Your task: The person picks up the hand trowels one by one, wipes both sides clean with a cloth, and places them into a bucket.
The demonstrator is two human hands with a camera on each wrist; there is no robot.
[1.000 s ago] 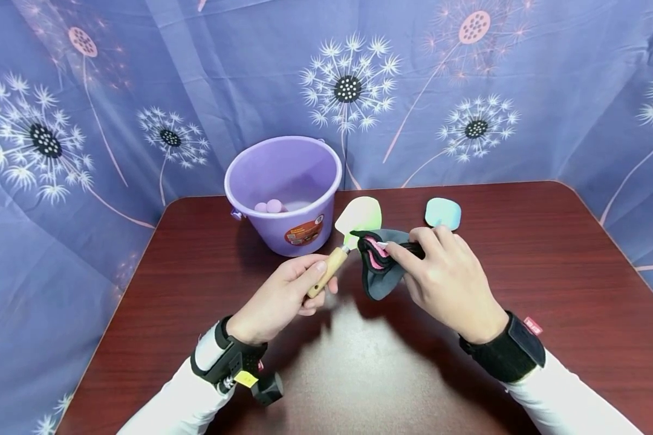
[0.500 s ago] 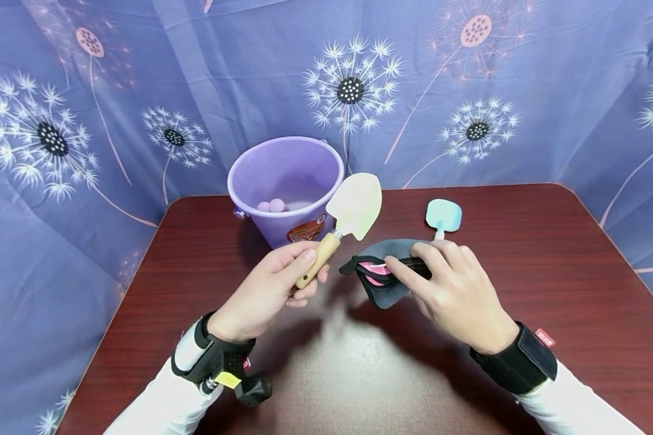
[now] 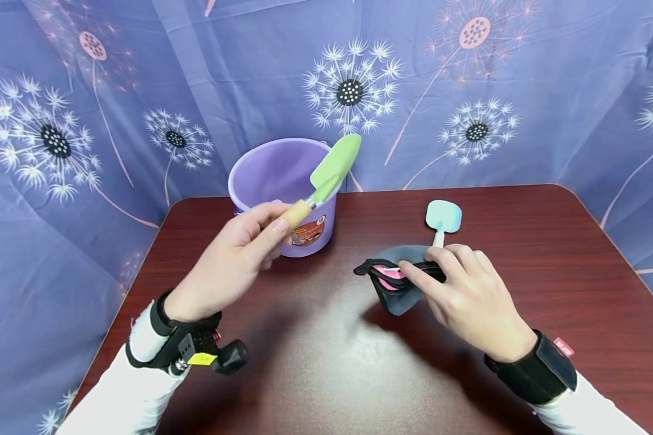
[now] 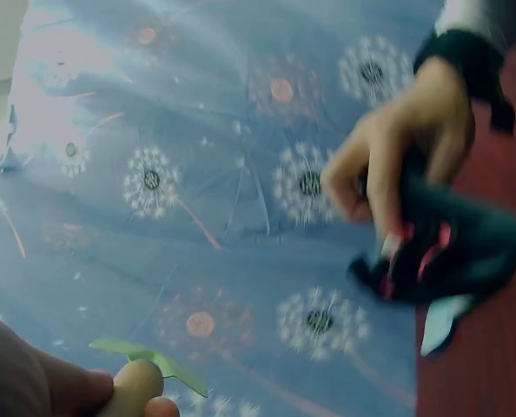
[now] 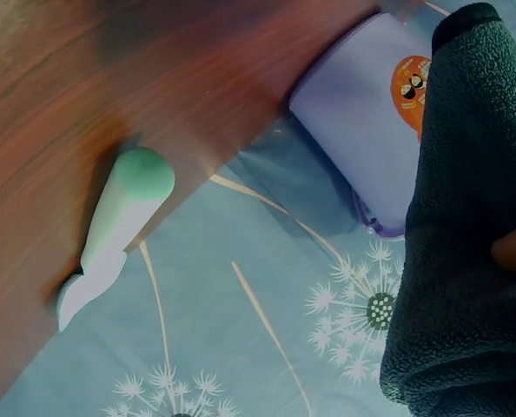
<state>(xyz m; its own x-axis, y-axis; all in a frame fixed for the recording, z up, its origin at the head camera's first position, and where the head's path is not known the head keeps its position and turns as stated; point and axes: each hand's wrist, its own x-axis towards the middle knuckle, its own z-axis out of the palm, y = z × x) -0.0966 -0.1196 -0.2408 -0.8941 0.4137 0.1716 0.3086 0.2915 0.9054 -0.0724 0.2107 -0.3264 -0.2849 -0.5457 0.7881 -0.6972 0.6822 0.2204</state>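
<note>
My left hand (image 3: 223,260) grips the wooden handle of a small green garden trowel (image 3: 334,166). The trowel is raised, and its blade points up and away, overlapping the right rim of the purple bucket (image 3: 315,220) in the head view. My right hand (image 3: 473,302) pinches a folded dark grey cloth (image 3: 397,299) with black edging and pink showing in its folds. Fuzzy texture shows on the cloth (image 5: 466,200) in the right wrist view. A pale blue and white tool with a broad head (image 3: 443,215) lies beyond the right hand, its handle partly hidden.
The bucket stands at the back of the reddish-brown table (image 3: 549,254), left of the middle, with an orange label on its front. A blue curtain (image 3: 261,66) printed with dandelions hangs right behind the table's back edge and along the sides.
The left hand has drawn the trowel up and left, away from the cloth, and turned its blade. The right hand has shifted slightly right and toward the body with the cloth.
</note>
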